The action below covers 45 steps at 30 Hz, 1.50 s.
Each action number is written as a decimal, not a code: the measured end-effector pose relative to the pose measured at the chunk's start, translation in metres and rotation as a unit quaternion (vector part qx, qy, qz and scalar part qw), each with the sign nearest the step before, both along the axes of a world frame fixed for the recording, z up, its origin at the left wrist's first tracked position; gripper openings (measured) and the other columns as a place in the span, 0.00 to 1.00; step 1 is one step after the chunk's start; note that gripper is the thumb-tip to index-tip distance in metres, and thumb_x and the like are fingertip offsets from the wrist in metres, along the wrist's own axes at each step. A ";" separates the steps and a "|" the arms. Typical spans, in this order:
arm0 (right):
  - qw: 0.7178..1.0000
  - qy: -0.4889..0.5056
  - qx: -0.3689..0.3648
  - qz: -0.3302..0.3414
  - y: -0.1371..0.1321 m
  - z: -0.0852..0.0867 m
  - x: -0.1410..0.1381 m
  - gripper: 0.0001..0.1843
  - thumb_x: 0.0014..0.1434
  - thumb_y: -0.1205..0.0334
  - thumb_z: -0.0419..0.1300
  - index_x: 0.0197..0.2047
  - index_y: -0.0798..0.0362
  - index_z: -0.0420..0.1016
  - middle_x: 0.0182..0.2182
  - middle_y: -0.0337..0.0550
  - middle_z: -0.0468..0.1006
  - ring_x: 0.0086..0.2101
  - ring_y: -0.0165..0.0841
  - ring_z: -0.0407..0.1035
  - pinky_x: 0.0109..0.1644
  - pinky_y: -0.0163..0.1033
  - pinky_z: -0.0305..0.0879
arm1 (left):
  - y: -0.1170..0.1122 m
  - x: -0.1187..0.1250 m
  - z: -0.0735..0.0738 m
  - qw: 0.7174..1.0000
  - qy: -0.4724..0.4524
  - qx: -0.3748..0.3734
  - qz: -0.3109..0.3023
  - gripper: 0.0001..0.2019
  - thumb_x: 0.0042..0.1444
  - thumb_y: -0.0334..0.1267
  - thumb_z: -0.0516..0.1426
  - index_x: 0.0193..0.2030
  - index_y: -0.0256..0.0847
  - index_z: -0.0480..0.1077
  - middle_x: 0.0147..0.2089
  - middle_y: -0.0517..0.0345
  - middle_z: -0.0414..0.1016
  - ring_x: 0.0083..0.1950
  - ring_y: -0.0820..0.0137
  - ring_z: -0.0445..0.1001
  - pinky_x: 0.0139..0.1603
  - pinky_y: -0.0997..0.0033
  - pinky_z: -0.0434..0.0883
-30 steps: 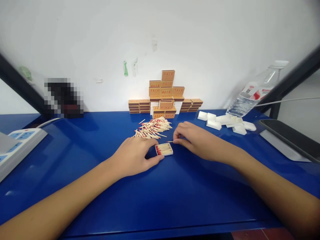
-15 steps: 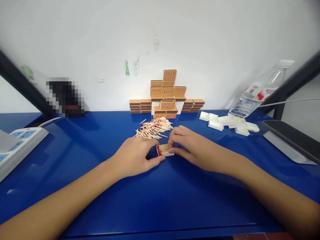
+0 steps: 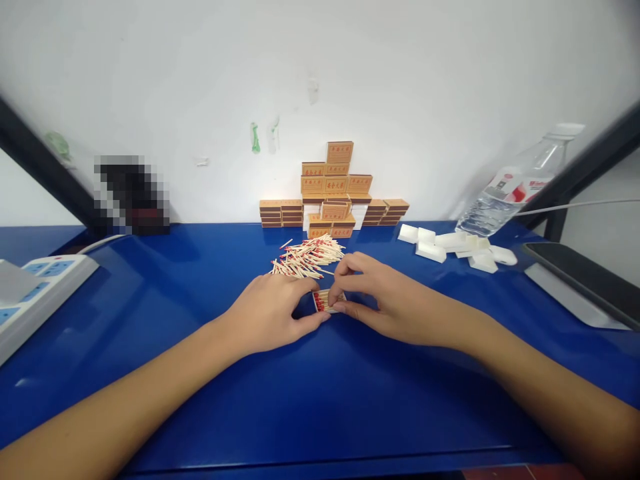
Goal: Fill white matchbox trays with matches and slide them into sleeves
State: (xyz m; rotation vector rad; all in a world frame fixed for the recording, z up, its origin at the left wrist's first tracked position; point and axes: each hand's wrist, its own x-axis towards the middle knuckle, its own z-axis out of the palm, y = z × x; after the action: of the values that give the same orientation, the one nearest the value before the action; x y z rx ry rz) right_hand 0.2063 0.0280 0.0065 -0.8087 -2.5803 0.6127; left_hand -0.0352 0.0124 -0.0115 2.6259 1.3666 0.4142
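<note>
A small white matchbox tray (image 3: pixel 324 301) filled with red-tipped matches lies on the blue table (image 3: pixel 320 393). My left hand (image 3: pixel 273 312) rests on the table with thumb and fingers curled against the tray's left side. My right hand (image 3: pixel 383 295) covers the tray's right part, thumb and forefinger closed over it; whether they pinch a match is hidden. A loose pile of matches (image 3: pixel 307 257) lies just behind the tray.
Stacked brown matchboxes (image 3: pixel 333 193) stand against the wall. Several empty white trays (image 3: pixel 450 243) lie at the right, with a tilted water bottle (image 3: pixel 515 187) behind them. A phone (image 3: pixel 580 277) lies far right, a power strip (image 3: pixel 30 287) far left.
My right hand has moved left from beside the tray onto it, carrying a match, and now covers most of the tray. My left hand has stayed put.
</note>
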 end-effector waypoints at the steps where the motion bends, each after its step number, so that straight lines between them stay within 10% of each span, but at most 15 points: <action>1: 1.000 0.004 0.004 -0.004 0.001 0.000 0.000 0.08 0.71 0.63 0.59 0.46 0.47 0.80 0.46 0.46 0.73 0.47 0.38 0.69 0.52 0.43 0.67 | 0.000 0.000 0.000 1.000 -0.001 0.001 0.000 0.15 0.65 0.52 0.59 0.46 0.44 0.77 0.25 0.63 0.71 0.24 0.71 0.68 0.28 0.70 0.58; 19: 0.893 -0.092 0.168 -0.408 0.083 -0.011 0.057 0.09 0.62 0.61 0.58 0.36 0.51 0.80 0.35 0.46 0.82 0.35 0.41 0.74 0.36 0.42 0.60 | -0.005 0.002 0.001 0.998 -0.042 -0.032 -0.016 0.17 0.63 0.53 0.60 0.49 0.44 0.78 0.23 0.65 0.69 0.24 0.71 0.69 0.28 0.70 0.60; 27: 0.853 -0.155 0.130 -0.482 0.104 0.004 0.113 0.09 0.62 0.58 0.60 0.37 0.51 0.81 0.34 0.48 0.83 0.33 0.42 0.74 0.34 0.43 0.59 | -0.005 0.002 -0.001 0.998 -0.046 -0.028 -0.016 0.17 0.64 0.53 0.59 0.48 0.44 0.78 0.22 0.66 0.67 0.23 0.72 0.67 0.28 0.70 0.59; 35: 0.874 -0.186 0.144 -0.425 0.109 -0.005 0.115 0.10 0.63 0.56 0.59 0.37 0.51 0.80 0.36 0.47 0.84 0.36 0.41 0.75 0.34 0.41 0.59 | -0.004 0.000 0.002 0.999 -0.049 -0.019 -0.012 0.17 0.63 0.53 0.60 0.48 0.44 0.79 0.21 0.66 0.66 0.22 0.72 0.67 0.28 0.70 0.59; 45: 0.826 0.089 0.047 -0.555 0.151 -0.009 0.100 0.14 0.63 0.52 0.62 0.37 0.54 0.81 0.42 0.56 0.85 0.43 0.47 0.77 0.45 0.45 0.68 | -0.001 -0.002 0.002 0.999 -0.047 0.002 0.008 0.18 0.63 0.54 0.59 0.49 0.44 0.79 0.20 0.66 0.65 0.22 0.72 0.66 0.29 0.69 0.58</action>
State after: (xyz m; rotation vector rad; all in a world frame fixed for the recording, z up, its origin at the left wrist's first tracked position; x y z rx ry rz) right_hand 0.3064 0.1794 -0.0021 -1.8405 -1.5175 0.1554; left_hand -0.0373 0.0115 -0.0100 2.5655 1.3588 0.5349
